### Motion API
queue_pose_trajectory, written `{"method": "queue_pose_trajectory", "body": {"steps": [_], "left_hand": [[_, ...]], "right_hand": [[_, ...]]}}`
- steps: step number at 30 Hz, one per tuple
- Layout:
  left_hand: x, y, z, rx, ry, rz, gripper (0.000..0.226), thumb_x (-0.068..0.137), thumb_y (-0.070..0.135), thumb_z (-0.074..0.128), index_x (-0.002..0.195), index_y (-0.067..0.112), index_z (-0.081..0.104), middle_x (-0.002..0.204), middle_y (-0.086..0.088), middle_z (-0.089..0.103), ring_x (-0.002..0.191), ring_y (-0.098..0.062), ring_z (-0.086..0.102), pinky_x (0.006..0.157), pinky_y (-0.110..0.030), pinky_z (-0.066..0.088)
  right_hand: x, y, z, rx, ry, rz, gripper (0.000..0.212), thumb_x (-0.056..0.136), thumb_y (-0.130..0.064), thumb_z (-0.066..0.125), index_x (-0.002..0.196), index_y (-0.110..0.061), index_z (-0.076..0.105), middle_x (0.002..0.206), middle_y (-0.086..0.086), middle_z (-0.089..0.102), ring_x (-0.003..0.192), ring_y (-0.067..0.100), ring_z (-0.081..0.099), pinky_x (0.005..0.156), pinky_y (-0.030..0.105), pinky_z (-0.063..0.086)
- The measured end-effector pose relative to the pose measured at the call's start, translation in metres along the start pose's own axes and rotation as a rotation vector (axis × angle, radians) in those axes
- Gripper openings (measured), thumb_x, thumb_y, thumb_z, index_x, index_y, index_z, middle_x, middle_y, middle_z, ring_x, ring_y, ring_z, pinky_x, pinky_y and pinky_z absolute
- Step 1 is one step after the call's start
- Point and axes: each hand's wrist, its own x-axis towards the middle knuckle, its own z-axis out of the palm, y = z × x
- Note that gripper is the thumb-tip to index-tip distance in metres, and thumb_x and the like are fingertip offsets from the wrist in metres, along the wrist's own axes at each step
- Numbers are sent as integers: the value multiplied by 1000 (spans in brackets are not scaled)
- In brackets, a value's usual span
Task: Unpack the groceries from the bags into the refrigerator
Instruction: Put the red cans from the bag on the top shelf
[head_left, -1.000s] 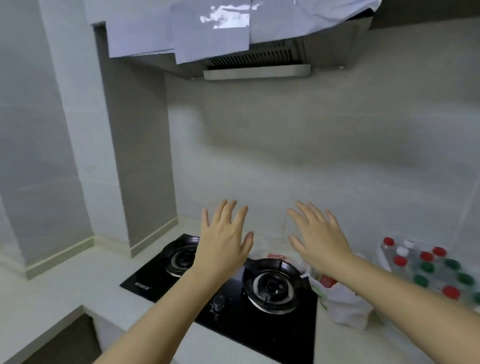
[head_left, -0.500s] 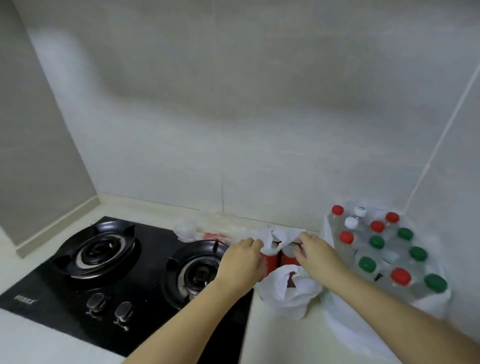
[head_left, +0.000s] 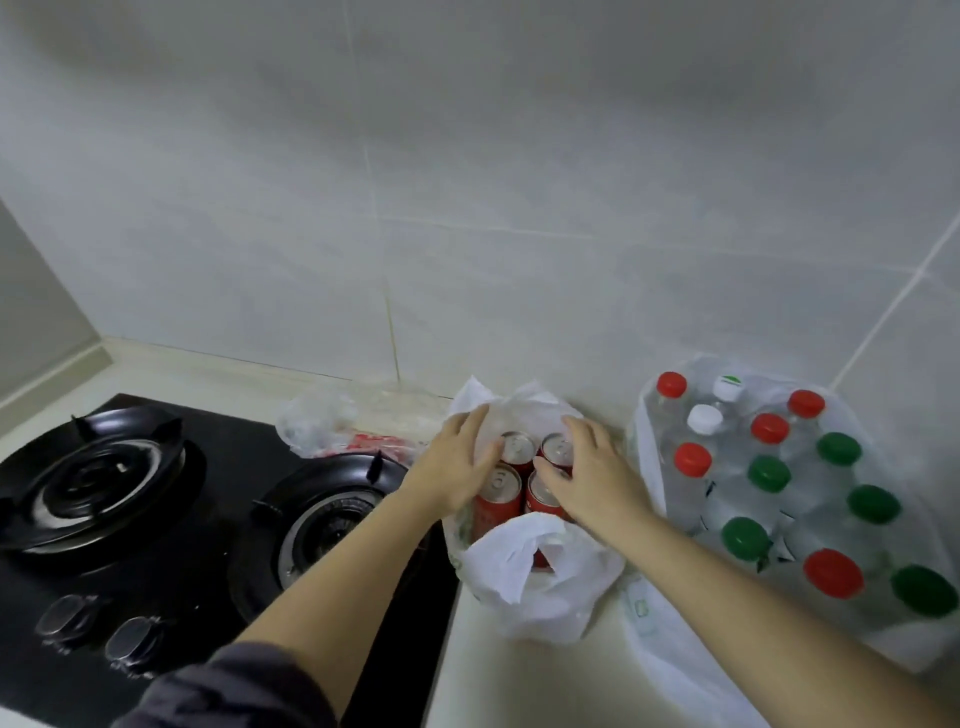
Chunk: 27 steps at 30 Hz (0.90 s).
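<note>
Head view: left hand (head_left: 457, 467), right hand (head_left: 592, 473) touch cans (head_left: 498, 493) inside white bag (head_left: 524, 582).

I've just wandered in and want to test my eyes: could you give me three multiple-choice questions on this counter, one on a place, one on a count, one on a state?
1. Where does the bag of red cans stand?
A) on a burner
B) between the stove and the bag of bottles
C) behind the bottles

2. How many white caps do the bottles show?
A) two
B) five
C) none

3. The can bag is:
A) knotted shut
B) open
C) flat and empty

Answers:
1 B: stove on its left, bottles on its right.
2 A: two white among red and green ones.
3 B: can tops show, with the left hand and right hand at its mouth.
</note>
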Motion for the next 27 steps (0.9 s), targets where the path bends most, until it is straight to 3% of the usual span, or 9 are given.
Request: {"method": "queue_pose_trajectory", "body": {"steps": [8,11,13,16,19,21,23,25,27], "left_hand": [[23,-21,36,-297,-28,-199,55,104,46,22,149,16,34,154,-5,35,142,-21,30,116,-31,19],[20,-41,49,-551,-45,-389,97,80,86,21,148,20,38,152,-5,40,140,-21,36,119,-43,21],[24,-66,65,-611,-67,-442,113,65,98,19,147,22,41,148,0,44,138,-18,39,118,-45,25],[20,-84,77,-596,-142,-402,94,72,94,20,135,32,52,143,7,49,132,-13,44,115,-41,27],[-6,-56,55,-617,-82,-326,78,80,85,28,135,34,48,141,13,48,131,-5,42,116,-36,26],[-24,-45,46,-587,-67,-288,84,81,78,40,148,28,32,140,14,40,132,-6,36,114,-31,26],[-41,-39,40,-515,-125,-239,103,71,74,57,152,24,19,138,11,36,133,-5,33,111,-28,28],[-49,-41,43,-387,-202,-191,114,72,55,76,155,20,7,143,11,32,134,-5,32,110,-28,31],[-48,-43,53,-200,-213,-161,116,71,37,82,154,24,1,149,6,33,132,-13,41,107,-35,40]], "right_hand": [[18,24,18,253,-41,225,79,94,-52,51,155,-15,16,158,15,25,146,28,22,115,38,21],[10,30,32,321,-123,292,93,87,-67,50,156,-23,4,161,12,18,148,29,19,118,43,22],[4,32,34,336,-166,282,102,80,-73,50,155,-25,1,161,13,17,147,30,18,118,45,20],[-1,32,34,395,-268,270,111,81,-63,61,153,-30,-17,164,10,-1,150,28,5,120,45,12],[-2,34,36,464,-323,258,126,64,-76,66,146,-45,-25,163,4,2,150,25,11,119,48,18],[-3,37,40,544,-310,256,107,82,-63,61,147,-46,-22,163,-2,6,149,20,13,120,44,16],[-2,36,41,631,-281,307,79,93,-67,37,154,-42,-6,159,-8,18,145,14,20,120,39,15],[-7,36,45,592,-230,321,89,79,-87,17,154,-38,18,148,-14,33,135,8,30,119,35,18],[-16,34,47,412,-201,279,77,89,-79,20,152,-34,24,150,-7,38,135,11,35,113,28,20]]}}
